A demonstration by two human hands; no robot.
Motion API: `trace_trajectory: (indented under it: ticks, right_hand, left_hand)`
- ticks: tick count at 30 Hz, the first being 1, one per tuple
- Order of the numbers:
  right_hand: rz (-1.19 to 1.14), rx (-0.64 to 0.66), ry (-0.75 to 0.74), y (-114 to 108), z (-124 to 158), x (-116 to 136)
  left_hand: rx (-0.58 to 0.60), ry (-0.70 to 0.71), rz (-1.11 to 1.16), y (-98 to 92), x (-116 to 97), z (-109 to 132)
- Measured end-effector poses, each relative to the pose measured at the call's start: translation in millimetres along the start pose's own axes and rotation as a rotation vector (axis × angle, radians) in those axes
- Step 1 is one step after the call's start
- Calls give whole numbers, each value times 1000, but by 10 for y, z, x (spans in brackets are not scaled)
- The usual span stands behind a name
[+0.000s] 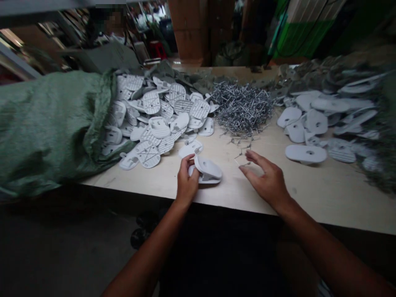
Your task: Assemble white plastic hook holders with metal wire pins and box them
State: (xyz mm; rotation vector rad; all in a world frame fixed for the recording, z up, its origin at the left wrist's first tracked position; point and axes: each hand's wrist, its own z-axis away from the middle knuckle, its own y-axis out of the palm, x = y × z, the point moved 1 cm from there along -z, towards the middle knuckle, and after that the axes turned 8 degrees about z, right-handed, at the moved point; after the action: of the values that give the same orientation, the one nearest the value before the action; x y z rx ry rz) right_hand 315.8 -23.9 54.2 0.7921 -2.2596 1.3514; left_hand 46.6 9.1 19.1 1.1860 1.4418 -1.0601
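Observation:
My left hand (188, 181) is closed around a white plastic clip (208, 169) made of two oval plates, one over the other, just above the table's front part. The plates meet at the right end and part toward my fingers. To the right, my right hand (266, 175) is open, its thumb and fingers spread around a small wire spring (237, 159). Whether the fingertips touch this spring I cannot tell. A few more loose springs (241, 142) lie just beyond. Past my left fingertips rests a single white plate (191, 147).
A large pile of white plates (159, 127) spills from a green woven sack (55, 123) at left. A heap of metal springs (243, 107) stands at the back middle. More white clips (305, 154) are piled at right on the pale table (247, 202). Cardboard boxes (188, 31) stand behind.

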Motion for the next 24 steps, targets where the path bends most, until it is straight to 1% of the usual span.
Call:
trace_trajectory:
  ticks: [1, 2, 5, 8, 10, 11, 13, 16, 18, 20, 22, 24]
  right_hand:
    - [61, -23, 44, -17, -11, -113]
    - [119, -17, 79, -18, -22, -224]
    - [220, 78, 123, 43, -66, -470]
    - [162, 109, 131, 106, -110, -541]
    - [57, 97, 173, 108, -125, -530]
    - [-5, 94, 212, 94, -127, -518]
    - [-133, 111, 298, 40, -124, -483]
    - [-298, 198, 392, -91, -112, -388]
    - [-363, 245, 433, -199, -93, -287]
    - [-404, 263, 475, -303, -50, -166]
    - [-454, 286, 518, -377, 24, -34]
    - [-529, 342, 563, -399, 122, 105]
  left_hand:
    - [30, 32, -59, -45, 0, -31]
    - [66, 59, -124, -84, -8, -56]
    - [218, 101, -344, -152, -86, -97]
    - [455, 97, -517, -139, -247, -86]
    - [560, 64, -578, -99, -370, -55]
    - [578, 39, -595, -70, -423, -38]
    - [579, -9, -621, 7, -497, -11]
    - [576, -27, -655, 140, -524, -8]
    - [578, -20, -647, 187, -519, -18]
    - [577, -1, -610, 172, -537, -7]
    - [519, 60, -553, 106, -601, 46]
    - [456, 159, -469, 37, -700, 148]
